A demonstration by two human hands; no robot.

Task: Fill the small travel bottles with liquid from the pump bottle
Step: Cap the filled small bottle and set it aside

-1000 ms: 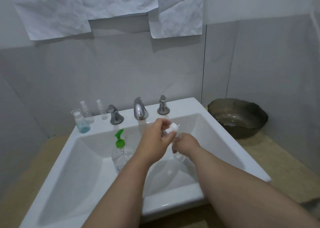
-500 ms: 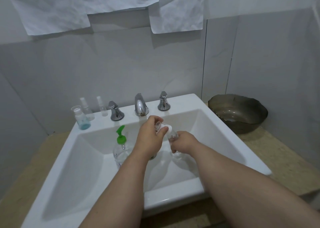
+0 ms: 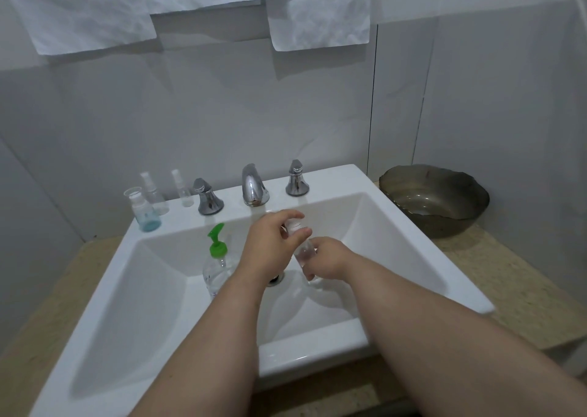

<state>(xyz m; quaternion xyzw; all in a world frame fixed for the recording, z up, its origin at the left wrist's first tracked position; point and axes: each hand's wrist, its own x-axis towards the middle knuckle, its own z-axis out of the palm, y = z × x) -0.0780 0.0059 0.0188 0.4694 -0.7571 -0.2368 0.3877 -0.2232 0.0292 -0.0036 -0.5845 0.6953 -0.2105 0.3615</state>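
Over the white sink (image 3: pixel 413 245), my right hand (image 3: pixel 325 259) grips the body of a small clear travel bottle (image 3: pixel 304 251). My left hand (image 3: pixel 270 245) pinches its white cap (image 3: pixel 293 226) from above with thumb and fingers. A clear pump bottle (image 3: pixel 219 267) with a green pump head stands inside the basin, just left of my left forearm. On the sink's back left ledge stand three more small bottles: one with bluish liquid (image 3: pixel 143 210) and two slim clear spray bottles (image 3: pixel 151 191) (image 3: pixel 181 188).
A chrome faucet (image 3: pixel 254 185) with two handles (image 3: pixel 207 197) (image 3: pixel 297 179) sits on the back ledge. The drain (image 3: pixel 274 278) shows under my hands. A dark bowl (image 3: pixel 433 200) rests on the beige counter at the right. Paper sheets hang on the wall above.
The bottle has tilted from leaning right to more upright in my right hand, and my left hand's fingers have shifted round the cap. The camera has dipped slightly.
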